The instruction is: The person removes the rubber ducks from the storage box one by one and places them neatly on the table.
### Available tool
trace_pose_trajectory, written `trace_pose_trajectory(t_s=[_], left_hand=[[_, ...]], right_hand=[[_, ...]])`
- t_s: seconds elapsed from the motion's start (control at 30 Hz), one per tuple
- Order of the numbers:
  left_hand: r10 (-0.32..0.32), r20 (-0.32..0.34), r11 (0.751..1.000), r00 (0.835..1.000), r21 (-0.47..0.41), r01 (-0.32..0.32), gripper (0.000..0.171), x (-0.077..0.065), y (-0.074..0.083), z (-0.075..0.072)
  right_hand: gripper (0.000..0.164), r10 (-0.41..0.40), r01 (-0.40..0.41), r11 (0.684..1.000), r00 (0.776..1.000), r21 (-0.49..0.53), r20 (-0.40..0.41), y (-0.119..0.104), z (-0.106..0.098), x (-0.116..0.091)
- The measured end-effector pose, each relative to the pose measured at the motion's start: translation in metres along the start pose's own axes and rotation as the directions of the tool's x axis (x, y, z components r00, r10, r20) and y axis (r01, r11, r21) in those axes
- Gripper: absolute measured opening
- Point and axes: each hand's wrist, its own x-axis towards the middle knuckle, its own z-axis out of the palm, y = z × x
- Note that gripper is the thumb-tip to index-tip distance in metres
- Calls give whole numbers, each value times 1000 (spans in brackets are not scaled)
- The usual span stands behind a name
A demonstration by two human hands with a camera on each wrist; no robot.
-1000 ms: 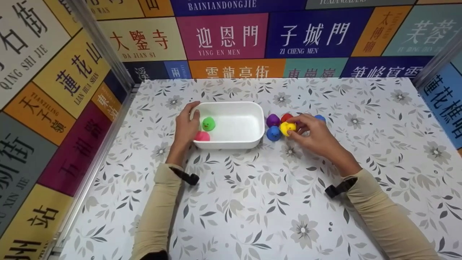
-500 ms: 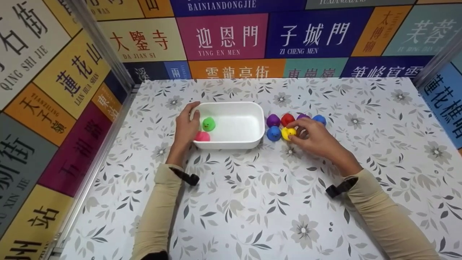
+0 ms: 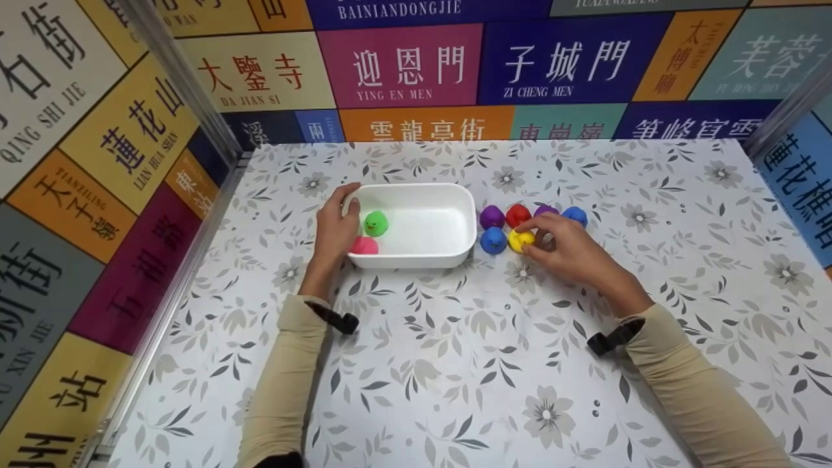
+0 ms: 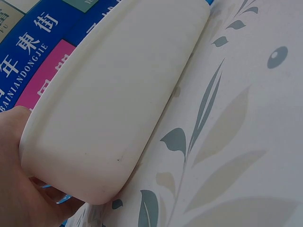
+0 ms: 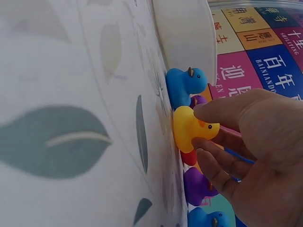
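My left hand (image 3: 338, 221) grips the left end of a white plastic tub (image 3: 416, 261), thumb over its rim. Inside that end of the tub lie a green toy duck (image 3: 376, 223) and a pink toy duck (image 3: 365, 245), the pink one partly behind the hand. To the right of the tub, my right hand (image 3: 567, 244) pinches a yellow toy duck (image 5: 184, 127) between thumb and fingertips. The yellow duck is upright at the table surface, beside a blue duck (image 3: 493, 240) and in front of a red duck (image 3: 519, 215).
A purple duck (image 3: 492, 216) stands near the tub's right wall. Behind the right hand are another purple duck (image 5: 196, 187), partly hidden in the head view, and a second blue duck (image 3: 575, 216). Printed sign panels (image 3: 403, 65) wall off the flower-patterned table (image 3: 455, 364).
The yellow duck has come down and slightly toward me in the right hand, into the front row beside the blue duck. Red and purple ducks behind show more. The left hand stays put.
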Motion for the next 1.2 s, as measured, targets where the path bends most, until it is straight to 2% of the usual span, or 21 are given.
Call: trace_pose_trajectory(t_s=[0.37, 0.7, 0.93, 1.2], left_hand=[[-24, 6, 1000, 1000, -13, 24, 41, 0, 0, 1], [-12, 2, 1000, 1000, -15, 12, 41, 0, 0, 0], [39, -3, 999, 999, -3, -39, 41, 2, -4, 0], [29, 4, 1000, 1000, -7, -29, 41, 2, -3, 0]], right_hand=[[33, -14, 14, 1000, 1000, -5, -25, 1, 4, 1], [36, -18, 18, 1000, 1000, 1, -23, 1, 6, 1], [37, -10, 10, 1000, 1000, -15, -23, 1, 6, 2], [40, 28, -28, 1000, 1000, 0, -11, 0, 5, 1]])
